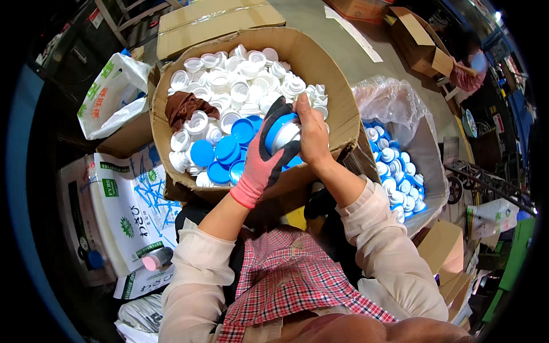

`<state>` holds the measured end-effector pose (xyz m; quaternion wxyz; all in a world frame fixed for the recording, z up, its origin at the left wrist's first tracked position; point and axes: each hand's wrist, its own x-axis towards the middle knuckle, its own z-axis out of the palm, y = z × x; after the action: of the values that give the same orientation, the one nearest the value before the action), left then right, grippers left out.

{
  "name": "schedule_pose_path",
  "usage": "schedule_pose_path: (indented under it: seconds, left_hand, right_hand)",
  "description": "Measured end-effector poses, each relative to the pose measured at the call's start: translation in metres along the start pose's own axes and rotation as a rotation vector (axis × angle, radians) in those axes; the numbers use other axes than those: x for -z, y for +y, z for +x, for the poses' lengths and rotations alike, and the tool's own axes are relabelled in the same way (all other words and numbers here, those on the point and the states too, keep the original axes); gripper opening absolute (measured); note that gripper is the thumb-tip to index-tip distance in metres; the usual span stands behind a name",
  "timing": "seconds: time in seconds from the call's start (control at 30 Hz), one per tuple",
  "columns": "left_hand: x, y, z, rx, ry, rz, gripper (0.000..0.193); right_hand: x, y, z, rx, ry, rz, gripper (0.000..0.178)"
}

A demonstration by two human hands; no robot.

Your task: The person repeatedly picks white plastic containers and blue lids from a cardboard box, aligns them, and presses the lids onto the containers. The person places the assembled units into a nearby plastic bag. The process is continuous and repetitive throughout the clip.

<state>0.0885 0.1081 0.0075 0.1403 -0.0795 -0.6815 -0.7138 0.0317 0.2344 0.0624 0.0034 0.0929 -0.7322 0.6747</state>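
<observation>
My left hand (262, 166), in a pink and black work glove, is closed around a blue plastic cap (274, 130). Against the cap's open side sits a white plastic insert (287, 135), which my bare right hand (313, 132) grips and presses with the thumb up. Both hands are over the near right part of a large cardboard carton (334, 86). White plastic inserts (243, 86) heap up inside it, and loose blue caps (227, 150) lie along its near side. On the pile's left rests a crumpled brown cloth (186, 108).
To the right, a plastic-lined box (437, 171) contains blue caps with white inserts. White printed sacking (123, 211) with thin blue sticks lies at the left, near a pink-lidded bottle (157, 260). A closed carton (220, 23) stands behind. Another person (472, 71) sits far right.
</observation>
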Motion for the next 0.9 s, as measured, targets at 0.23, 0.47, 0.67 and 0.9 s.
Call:
schedule_pose_path:
  seconds: [0.23, 0.47, 0.67, 0.9]
  left_hand:
    - [0.003, -0.041, 0.014, 0.075, -0.135, -0.304, 0.058]
    - [0.01, -0.007, 0.025, 0.193, -0.163, -0.213, 0.051]
    - [0.015, -0.018, 0.025, 0.339, -0.186, -0.08, 0.043]
    - [0.014, -0.015, 0.034, 0.464, -0.039, -0.281, 0.037]
  right_hand:
    - [0.037, 0.007, -0.005, -0.035, -0.458, 0.146, 0.05]
    - [0.319, 0.081, -0.042, -0.017, 0.231, -0.853, 0.065]
    - [0.452, 0.173, -0.153, -1.14, 0.064, -0.939, 0.073]
    - [0.397, 0.16, -0.099, -0.496, 0.116, -1.42, 0.057]
